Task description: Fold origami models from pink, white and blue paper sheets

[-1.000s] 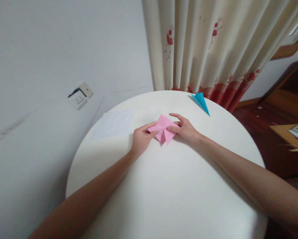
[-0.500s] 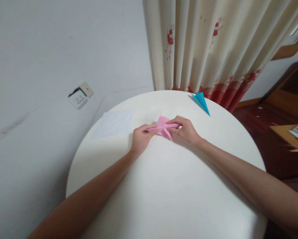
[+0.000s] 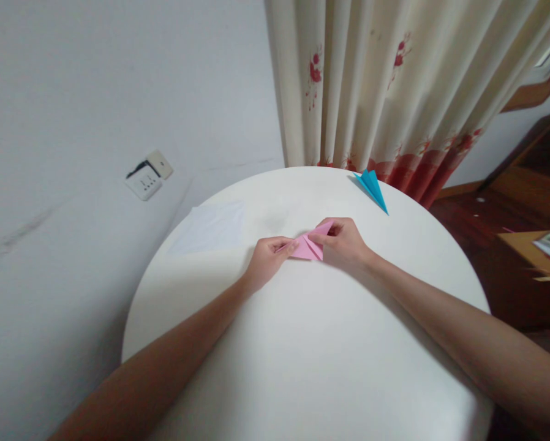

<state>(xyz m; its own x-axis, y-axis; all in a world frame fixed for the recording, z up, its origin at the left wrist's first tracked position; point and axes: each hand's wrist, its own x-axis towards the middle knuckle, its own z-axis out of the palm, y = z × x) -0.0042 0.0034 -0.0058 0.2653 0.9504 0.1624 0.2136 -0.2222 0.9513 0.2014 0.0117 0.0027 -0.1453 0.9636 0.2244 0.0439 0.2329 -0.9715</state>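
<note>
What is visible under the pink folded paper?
The white round table shows along the near edge of the pink folded paper; whatever lies directly beneath is covered and cannot be seen.

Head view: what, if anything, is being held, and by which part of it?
The folded pink paper: the left grip pinches its left end, and the right grip pinches its upper right part.
</note>
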